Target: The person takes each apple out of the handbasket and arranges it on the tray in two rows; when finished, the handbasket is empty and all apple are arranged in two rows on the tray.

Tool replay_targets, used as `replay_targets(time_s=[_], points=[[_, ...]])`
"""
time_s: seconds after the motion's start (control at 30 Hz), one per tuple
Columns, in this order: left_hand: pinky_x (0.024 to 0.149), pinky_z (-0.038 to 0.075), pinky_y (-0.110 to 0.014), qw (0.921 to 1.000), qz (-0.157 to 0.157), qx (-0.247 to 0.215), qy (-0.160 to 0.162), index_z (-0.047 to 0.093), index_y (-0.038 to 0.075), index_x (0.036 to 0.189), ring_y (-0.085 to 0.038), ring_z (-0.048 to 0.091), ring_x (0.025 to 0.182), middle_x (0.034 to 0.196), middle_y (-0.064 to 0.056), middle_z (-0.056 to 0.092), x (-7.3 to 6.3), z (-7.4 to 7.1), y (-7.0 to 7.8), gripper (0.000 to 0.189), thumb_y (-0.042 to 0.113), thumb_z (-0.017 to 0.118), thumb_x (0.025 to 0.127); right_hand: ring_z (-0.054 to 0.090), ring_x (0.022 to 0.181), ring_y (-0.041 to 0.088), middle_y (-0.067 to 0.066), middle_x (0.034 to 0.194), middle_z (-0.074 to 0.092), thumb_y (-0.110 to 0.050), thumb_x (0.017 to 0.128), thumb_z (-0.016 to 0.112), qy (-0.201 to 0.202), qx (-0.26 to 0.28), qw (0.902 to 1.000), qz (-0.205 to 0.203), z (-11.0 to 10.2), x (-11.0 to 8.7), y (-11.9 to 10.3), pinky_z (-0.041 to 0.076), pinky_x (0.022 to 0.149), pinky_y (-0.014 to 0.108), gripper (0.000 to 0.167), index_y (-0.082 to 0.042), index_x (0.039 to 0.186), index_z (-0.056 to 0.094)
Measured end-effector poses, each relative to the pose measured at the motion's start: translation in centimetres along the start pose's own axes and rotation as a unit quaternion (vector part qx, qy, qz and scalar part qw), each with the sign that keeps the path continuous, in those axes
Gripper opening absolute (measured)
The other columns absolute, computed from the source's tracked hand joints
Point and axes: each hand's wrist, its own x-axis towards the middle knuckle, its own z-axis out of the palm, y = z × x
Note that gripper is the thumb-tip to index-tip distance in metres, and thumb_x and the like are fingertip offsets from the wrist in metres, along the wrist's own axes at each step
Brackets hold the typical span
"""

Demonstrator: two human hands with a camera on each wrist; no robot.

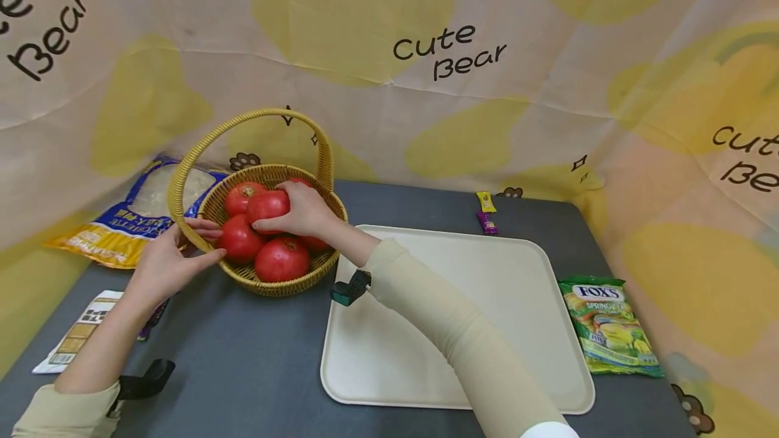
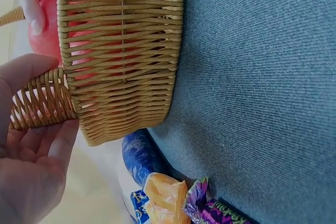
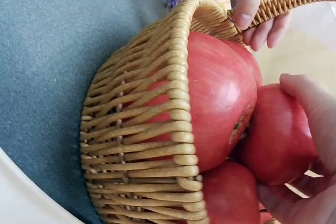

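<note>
Head view: on a dark table (image 1: 262,357) we see a pale tray (image 1: 389,336) and, just left of it, a wicker basket (image 1: 268,288) with a tall handle (image 1: 176,191), holding large red fruits (image 1: 282,260). The left hand (image 1: 173,255) pinches the handle's foot between thumb and fingers, while the right hand (image 1: 307,211) is clamped on the top fruit (image 1: 266,203), which sits in the basket touching its neighbours. We judge the work partway: both grips are made, and either lifting out or letting go remains, though we cannot tell which.
</note>
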Motion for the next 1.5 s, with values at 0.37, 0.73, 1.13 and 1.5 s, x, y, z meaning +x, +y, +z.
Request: replay_targets(time_s=[0.37,0.73,1.13,1.5], points=[[0.076,0.036,-0.002,1.0,0.008,-0.002,-0.001,0.053,0.003,0.127,-0.034,0.054,0.111,0.12,-0.019,0.063,0.1,0.2,-0.4,0.052,0.03,0.074,0.088,0.052,0.11,0.01,-0.003,0.126,0.057,-0.057,0.075,0.076,0.057,0.035,0.9975,-0.021,-0.2,-1.8,1.3,0.046,0.089,0.026,0.075,-0.017,0.134,0.052],[0.076,0.037,-0.002,0.9997,0.02,-0.006,0.011,0.056,0.004,0.125,0.0,0.051,0.099,0.118,-0.017,0.064,0.0,0.2,-0.6,0.05,0.03,0.075,0.087,0.053,0.111,0.015,-0.001,0.128,0.055,-0.05,0.074,0.079,0.083,0.075,0.9936,-0.012,-3.5,-5.7,3.7,0.052,0.082,0.031,0.077,-0.017,0.137,0.05],[0.075,0.038,-0.002,0.9995,0.023,-0.005,0.019,0.057,0.006,0.123,0.01,0.047,0.093,0.116,-0.015,0.063,-0.1,0.0,-0.7,0.049,0.033,0.076,0.086,0.052,0.114,0.018,0.001,0.128,0.056,-0.041,0.071,0.085,0.134,0.079,0.9876,0.023,-5.3,-10.2,9.3,0.052,0.086,0.039,0.076,-0.016,0.135,0.052],[0.075,0.036,-0.001,0.9997,0.019,0.001,0.016,0.058,0.005,0.122,0.011,0.045,0.094,0.116,-0.017,0.064,0.1,0.2,-0.8,0.048,0.031,0.076,0.086,0.048,0.12,0.024,0.007,0.131,0.052,-0.034,0.07,0.087,0.129,0.061,0.9888,0.043,-2.9,-12.5,13.8,0.049,0.092,0.043,0.077,-0.01,0.134,0.051]])
